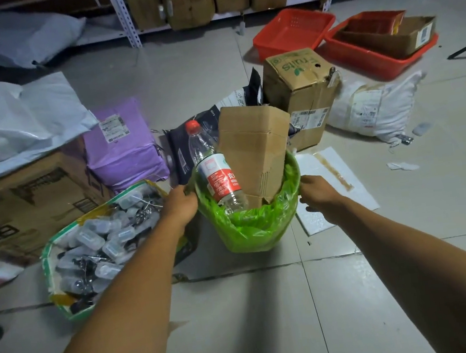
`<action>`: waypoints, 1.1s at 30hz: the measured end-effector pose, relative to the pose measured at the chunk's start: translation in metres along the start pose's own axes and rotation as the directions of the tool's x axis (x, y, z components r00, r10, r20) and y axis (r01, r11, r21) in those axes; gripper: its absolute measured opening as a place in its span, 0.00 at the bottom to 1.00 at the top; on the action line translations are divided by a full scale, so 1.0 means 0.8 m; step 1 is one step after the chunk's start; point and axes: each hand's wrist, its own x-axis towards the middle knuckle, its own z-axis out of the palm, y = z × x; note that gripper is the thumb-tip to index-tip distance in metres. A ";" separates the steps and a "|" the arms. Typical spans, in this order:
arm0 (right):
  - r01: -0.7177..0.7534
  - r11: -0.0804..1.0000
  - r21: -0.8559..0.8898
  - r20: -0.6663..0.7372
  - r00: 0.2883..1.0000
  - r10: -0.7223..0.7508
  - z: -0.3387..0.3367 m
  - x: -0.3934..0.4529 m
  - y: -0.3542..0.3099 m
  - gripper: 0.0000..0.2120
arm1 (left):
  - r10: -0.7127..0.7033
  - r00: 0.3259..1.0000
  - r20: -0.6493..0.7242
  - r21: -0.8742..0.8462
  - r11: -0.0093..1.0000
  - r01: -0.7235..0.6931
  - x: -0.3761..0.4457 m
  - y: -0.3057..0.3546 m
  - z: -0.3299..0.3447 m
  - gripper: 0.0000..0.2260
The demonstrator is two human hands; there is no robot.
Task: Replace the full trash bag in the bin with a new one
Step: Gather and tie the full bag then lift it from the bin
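With both arms stretched out toward the floor, the person has a hand on either side of the green bag, which covers the bin so fully that the bin itself cannot be seen. The left hand is curled at the bag's left rim and seems to pinch the plastic there; the right hand is closed against the right rim, though whether it truly has hold of the plastic I cannot tell from here.

The bag stands on the tiled floor, in the middle of the clutter. It is plainly full: a bottle with a red cap and a folded carton both stick up well above the rim, leaning against each other. Just to the left sits a sack packed with small plastic cases, touching the left forearm's line of reach. Behind are a purple parcel and a brown box.

I would judge this the very start: loosening the full bag from the bin's edge. The bag is not yet lifted, and no fresh bag is anywhere I can spot. Next, the rim wants gathering inward and upward from both sides. The tall carton and bottle may tip out as the mouth closes, so they likely need pushing down first.
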 end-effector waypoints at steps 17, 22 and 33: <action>-0.002 0.932 0.362 -0.051 0.998 0.022 0.008 0.013 0.018 0.13 | -0.240 0.945 0.220 -0.383 0.870 0.310 0.003 -0.019 0.021 0.08; 0.151 0.956 0.252 -0.202 0.974 -0.100 0.003 0.019 0.015 0.16 | -0.206 0.965 0.164 -0.450 0.855 0.259 -0.002 -0.004 0.017 0.05; 0.179 0.966 0.186 -0.296 0.948 -0.119 -0.005 0.011 0.013 0.14 | -0.037 0.986 -0.160 -0.311 0.950 -0.015 -0.011 -0.005 0.009 0.04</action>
